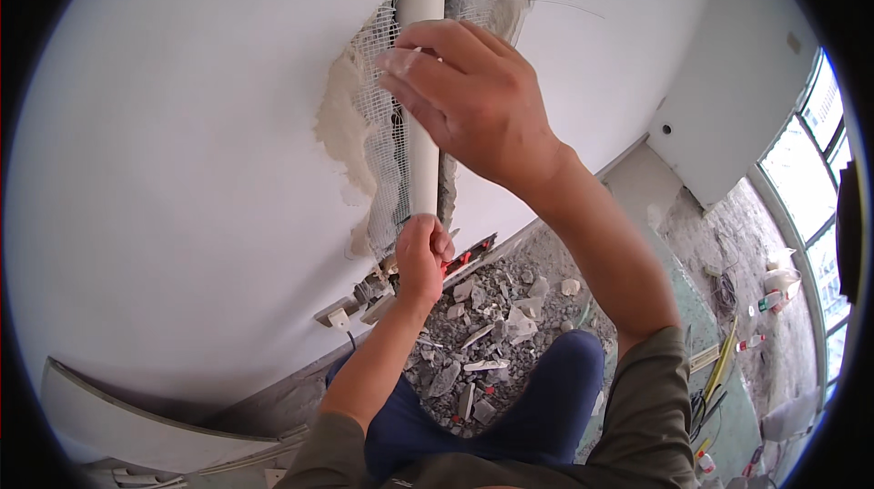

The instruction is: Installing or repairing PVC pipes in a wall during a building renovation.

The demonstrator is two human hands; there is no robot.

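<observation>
A white vertical pipe [423, 166] runs through a broken strip of plastered wall, with white mesh [381, 170] and rough plaster beside it. High on the pipe, my right hand [473, 97] is in front of it, fingers curled; what they hold, if anything, is hidden, though small white bits show at the fingertips. My left hand [421, 257] is closed at the pipe's lower part, its grip unclear, with something red [462, 258] just behind it. A socket box [339, 318] with a cable lies low by the wall.
Broken rubble [492, 371] covers the floor around my knees. A pale green board [683, 289] lies at the right with yellow tools [724, 357], small containers and bags near it. Tall windows [801, 179] are at the far right. A curved white panel [146, 416] is at lower left.
</observation>
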